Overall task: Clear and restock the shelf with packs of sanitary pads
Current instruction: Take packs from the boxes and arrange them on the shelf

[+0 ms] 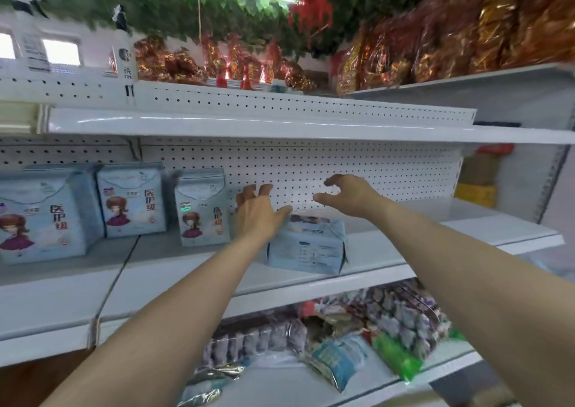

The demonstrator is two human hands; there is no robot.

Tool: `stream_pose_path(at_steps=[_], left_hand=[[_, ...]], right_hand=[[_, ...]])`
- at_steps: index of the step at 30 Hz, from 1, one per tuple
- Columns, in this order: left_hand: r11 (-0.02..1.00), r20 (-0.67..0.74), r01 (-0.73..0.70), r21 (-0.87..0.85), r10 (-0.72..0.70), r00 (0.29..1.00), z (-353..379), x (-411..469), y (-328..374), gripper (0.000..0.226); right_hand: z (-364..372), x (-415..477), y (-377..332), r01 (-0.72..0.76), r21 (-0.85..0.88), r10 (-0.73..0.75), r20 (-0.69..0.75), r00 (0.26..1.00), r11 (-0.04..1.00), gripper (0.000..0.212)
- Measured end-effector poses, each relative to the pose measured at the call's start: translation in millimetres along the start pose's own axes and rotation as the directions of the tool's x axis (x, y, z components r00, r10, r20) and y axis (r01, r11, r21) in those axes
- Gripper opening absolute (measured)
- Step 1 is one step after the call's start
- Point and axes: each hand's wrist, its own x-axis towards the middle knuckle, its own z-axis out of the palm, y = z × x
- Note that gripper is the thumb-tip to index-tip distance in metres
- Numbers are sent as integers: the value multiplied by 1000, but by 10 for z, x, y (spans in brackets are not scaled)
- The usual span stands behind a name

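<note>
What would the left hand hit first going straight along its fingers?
Probably the pegboard back panel: the left hand points up and inward. The lying pack sits lower right, off that line. Depth is unclear.

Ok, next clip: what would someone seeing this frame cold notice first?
Two bare arms reach to the middle shelf, the left hand and right hand spread open over a pale blue pack lying flat there. Left of it, three matching upright packs with a cartoon girl stand in a row, and red-and-gold foil bags crowd the top shelf.
</note>
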Motion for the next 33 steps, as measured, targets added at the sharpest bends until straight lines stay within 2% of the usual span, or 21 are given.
stream_pose_path(at_steps=[5,7,11,15,16,18,20,23,24,26,29,30,33], left_hand=[[987,268,118,-107,-86,960,285,6,125,77],[965,333,197,-175,-130,934,350,-6,101,77],[936,373,283,-210,-191,908,358,-29,75,81],[889,416,396,-228,-279,865,324,-73,68,99],[877,425,418,-238,-293,856,322,-86,67,100],[841,415,442,-311,-299,859,285,-120,58,88],[781,388,447,-435,-286,876,210,-141,9,62],[676,369,456,-578,-281,886,96,-164,-98,59],[653,356,447,-612,-277,892,46,-187,-131,50],[604,348,438,-666,-268,898,-56,-241,-211,40],[582,402,462,-669,-240,884,-241,-326,-381,63],[587,419,464,-664,-221,880,-298,-350,-450,64],[548,442,475,-689,-201,874,-458,-431,-647,57]], right_hand=[[49,-8,397,-77,-38,81,141,987,996,71],[129,-8,502,-126,27,118,193,974,992,72],[267,-52,580,-238,197,177,286,942,951,79],[389,-72,578,-299,388,152,366,918,872,67],[413,-71,575,-299,443,134,366,921,845,71],[434,-59,569,-276,529,93,345,934,803,74],[436,-72,558,-235,603,48,309,950,763,63],[450,-105,494,-182,630,-9,288,958,755,54],[467,-107,460,-168,644,-23,277,961,746,53],[513,-106,392,-154,694,-30,246,969,703,57],[564,-114,260,-152,762,-19,210,977,630,85],[588,-112,211,-160,778,-22,218,976,608,87],[665,-145,-18,-172,808,-99,273,957,563,54]])
